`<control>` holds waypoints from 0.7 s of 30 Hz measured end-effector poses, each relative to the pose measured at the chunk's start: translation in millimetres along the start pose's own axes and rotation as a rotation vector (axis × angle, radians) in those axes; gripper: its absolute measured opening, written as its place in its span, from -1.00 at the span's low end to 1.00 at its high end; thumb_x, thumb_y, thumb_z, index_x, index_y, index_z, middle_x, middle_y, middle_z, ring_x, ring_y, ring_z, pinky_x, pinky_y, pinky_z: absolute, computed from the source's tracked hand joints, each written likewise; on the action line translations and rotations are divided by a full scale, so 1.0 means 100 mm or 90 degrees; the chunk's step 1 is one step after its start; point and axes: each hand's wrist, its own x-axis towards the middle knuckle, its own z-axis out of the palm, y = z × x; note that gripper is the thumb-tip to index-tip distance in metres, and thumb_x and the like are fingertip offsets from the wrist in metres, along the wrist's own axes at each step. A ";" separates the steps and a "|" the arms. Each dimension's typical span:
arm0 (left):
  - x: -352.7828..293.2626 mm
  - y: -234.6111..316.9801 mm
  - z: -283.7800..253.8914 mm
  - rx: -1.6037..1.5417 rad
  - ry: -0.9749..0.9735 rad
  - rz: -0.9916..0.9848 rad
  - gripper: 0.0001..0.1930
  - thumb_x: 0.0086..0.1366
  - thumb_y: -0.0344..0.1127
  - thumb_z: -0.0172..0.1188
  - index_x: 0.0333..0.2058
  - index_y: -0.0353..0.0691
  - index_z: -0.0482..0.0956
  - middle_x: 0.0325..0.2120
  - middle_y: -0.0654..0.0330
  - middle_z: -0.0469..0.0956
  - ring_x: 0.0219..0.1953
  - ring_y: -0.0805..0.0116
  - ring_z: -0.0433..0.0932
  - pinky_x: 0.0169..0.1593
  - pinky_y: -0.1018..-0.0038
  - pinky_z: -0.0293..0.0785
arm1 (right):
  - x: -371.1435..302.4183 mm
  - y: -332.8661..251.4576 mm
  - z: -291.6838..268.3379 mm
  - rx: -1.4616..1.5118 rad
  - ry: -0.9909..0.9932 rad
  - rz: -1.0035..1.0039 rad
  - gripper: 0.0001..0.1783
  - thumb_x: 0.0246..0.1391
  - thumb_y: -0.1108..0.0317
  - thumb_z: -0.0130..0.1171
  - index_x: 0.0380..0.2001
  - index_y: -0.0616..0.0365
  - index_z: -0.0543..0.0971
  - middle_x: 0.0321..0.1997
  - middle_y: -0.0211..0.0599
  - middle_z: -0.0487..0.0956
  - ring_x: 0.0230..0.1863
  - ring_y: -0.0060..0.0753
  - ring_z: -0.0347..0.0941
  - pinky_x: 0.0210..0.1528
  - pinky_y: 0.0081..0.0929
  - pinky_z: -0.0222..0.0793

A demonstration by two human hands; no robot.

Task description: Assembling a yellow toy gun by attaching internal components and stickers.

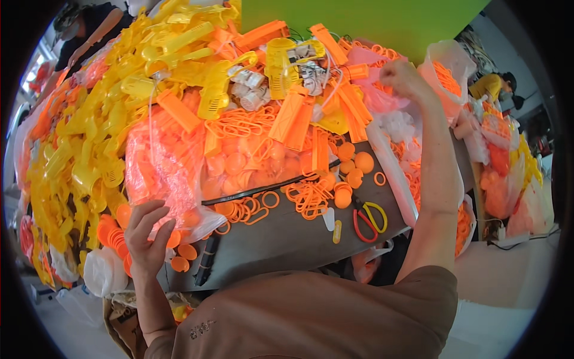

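My left hand (pixel 149 236) is at the near left of the table, fingers and thumb apart, with nothing visible between them. It is beside the lower end of a clear plastic bag (pixel 170 161) of pinkish-orange pieces. Orange discs (pixel 112 234) lie close to its wrist. My right hand (pixel 403 78) is stretched far out at the right, its fingers curled together above a pink plastic bag (pixel 382 99). Whatever those fingers hold, if anything, is hidden. Orange rectangular cases (pixel 290 113) and orange plastic loops (pixel 242 122) lie between my hands.
Yellow plastic parts (pixel 89 161) are heaped along the left. Red-and-yellow-handled scissors (pixel 369 221) and a black pen-like stick (pixel 207 260) lie on the dark table (pixel 263 242). A white bag (pixel 445 75) of orange loops stands far right. A green panel (pixel 359 24) rises behind; two people work farther off.
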 end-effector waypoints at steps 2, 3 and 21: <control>0.01 -0.02 0.09 -0.032 -0.028 -0.008 -0.79 -0.02 -0.54 0.24 -0.33 -0.38 0.55 -0.26 0.07 0.52 -0.19 0.22 0.50 -0.13 0.43 0.39 | -0.16 0.13 0.21 0.043 -0.095 0.052 -0.76 -0.07 0.34 0.11 -0.33 0.26 0.54 -0.52 -0.36 0.51 -0.58 -0.58 0.42 -0.59 -0.59 0.36; 0.01 -0.01 0.14 -0.038 -0.035 0.004 -0.77 -0.04 -0.55 0.25 -0.32 -0.37 0.55 -0.26 0.05 0.52 -0.21 0.20 0.51 -0.15 0.42 0.40 | -0.22 0.10 0.33 0.109 -0.081 0.036 -0.74 -0.07 0.33 0.12 -0.30 0.25 0.54 -0.53 -0.35 0.51 -0.60 -0.57 0.42 -0.60 -0.59 0.37; -0.11 0.26 0.38 -0.054 -0.059 0.031 -0.79 -0.03 -0.54 0.26 -0.34 -0.36 0.55 -0.28 0.03 0.52 -0.23 0.18 0.51 -0.19 0.42 0.42 | -0.02 -0.10 0.85 0.554 -0.023 0.144 -0.74 0.02 0.23 0.19 -0.29 0.17 0.48 -0.51 -0.45 0.49 -0.60 -0.66 0.40 -0.58 -0.69 0.34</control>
